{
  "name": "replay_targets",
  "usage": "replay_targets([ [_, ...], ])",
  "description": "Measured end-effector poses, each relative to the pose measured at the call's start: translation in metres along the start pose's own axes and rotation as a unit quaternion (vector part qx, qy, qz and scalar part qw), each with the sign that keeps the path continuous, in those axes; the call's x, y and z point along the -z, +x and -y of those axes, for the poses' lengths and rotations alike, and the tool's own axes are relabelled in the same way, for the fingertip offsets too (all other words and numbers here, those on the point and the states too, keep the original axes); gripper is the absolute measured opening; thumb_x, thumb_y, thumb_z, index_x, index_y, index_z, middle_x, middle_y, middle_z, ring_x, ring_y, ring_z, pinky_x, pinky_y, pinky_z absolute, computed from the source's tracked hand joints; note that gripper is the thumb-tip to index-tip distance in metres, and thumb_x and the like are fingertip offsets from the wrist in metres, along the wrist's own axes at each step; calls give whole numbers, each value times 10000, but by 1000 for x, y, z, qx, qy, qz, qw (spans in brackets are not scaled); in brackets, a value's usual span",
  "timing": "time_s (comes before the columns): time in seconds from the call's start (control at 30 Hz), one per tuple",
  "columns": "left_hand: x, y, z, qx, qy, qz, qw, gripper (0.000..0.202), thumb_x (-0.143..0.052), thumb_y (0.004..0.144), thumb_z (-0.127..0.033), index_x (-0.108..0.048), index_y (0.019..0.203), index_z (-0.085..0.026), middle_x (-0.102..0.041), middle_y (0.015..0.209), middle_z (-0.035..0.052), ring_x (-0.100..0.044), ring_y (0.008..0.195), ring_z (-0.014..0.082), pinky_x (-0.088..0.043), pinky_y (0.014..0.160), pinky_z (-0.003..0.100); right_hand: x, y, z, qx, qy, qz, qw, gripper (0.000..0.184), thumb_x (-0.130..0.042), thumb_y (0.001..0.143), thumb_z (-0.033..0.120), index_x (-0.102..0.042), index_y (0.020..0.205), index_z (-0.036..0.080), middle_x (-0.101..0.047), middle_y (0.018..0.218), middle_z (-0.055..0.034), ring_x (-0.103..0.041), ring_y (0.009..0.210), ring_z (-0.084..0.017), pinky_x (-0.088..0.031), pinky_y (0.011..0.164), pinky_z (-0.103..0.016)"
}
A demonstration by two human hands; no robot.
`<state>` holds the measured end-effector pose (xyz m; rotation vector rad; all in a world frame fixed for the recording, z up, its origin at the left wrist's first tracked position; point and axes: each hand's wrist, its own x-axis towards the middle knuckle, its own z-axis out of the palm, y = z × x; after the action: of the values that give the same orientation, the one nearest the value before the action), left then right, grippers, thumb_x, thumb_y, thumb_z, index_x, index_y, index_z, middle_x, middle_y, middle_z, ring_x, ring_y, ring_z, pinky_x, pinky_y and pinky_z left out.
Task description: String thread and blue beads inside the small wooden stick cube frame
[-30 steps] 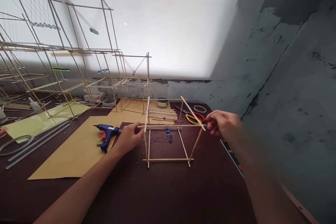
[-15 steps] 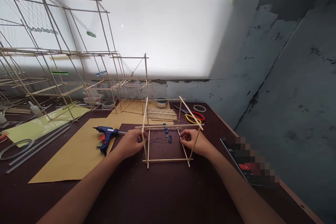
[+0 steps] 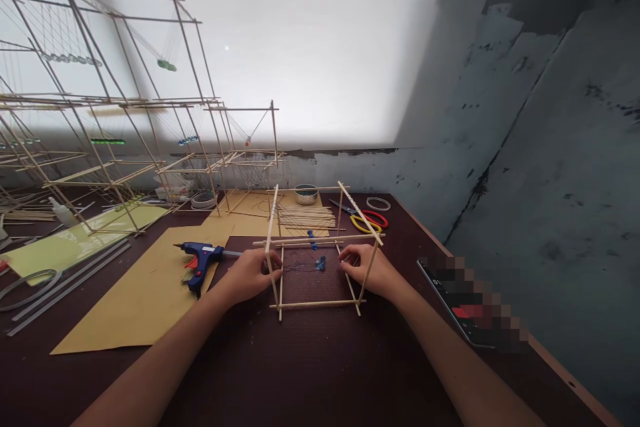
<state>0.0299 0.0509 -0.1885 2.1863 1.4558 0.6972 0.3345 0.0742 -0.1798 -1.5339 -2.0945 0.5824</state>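
A small open frame of thin wooden sticks [image 3: 320,304] stands on the dark table in front of me. My left hand [image 3: 251,273] grips its left side low down, thumb and fingers closed around the bottom stick. On the other side my right hand [image 3: 367,268] has its fingers curled in a pinch at the lower right stick. Several blue glass beads on thin threads are inside the frame: one cluster [image 3: 320,263] is low between the hands, and another group [image 3: 313,240] is behind the front top stick. Whether the lower beads touch the table I cannot tell.
A blue glue gun [image 3: 200,263] lies on brown paper [image 3: 125,307] to the left. Behind the frame are loose sticks [image 3: 307,217], a metal bowl [image 3: 306,195] and red-and-yellow-handled scissors [image 3: 367,220]. A phone [image 3: 453,303] lies right; tall stick frames [image 3: 187,53] rise at left.
The blue beads have shifted inside the frame, the lower ones now bunched a little differently. Both hands keep their places on the frame. The whole view has slid slightly.
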Motion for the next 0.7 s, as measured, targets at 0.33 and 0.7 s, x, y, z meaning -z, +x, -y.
replay_targets([
  [0.33, 3, 1, -4, -3, -5, -7, 1000, 224, -549, 873, -344, -727, 910, -212, -737, 904, 34, -653, 857, 200, -465, 769, 296, 5, -1, 4, -20, -2, -21, 1000, 170, -628, 769, 288, -748, 867, 220, -740, 768, -25, -682, 727, -199, -459, 656, -277],
  [0.7, 2, 1, -2, -12, -12, -14, 1000, 231, -562, 870, -359, -730, 923, -209, -739, 900, 36, -650, 829, 196, -467, 756, 291, 4, -1, 5, -20, 3, -34, 999, 181, -619, 784, 302, -756, 861, 212, -746, 791, -45, -679, 750, -214, -472, 687, -288],
])
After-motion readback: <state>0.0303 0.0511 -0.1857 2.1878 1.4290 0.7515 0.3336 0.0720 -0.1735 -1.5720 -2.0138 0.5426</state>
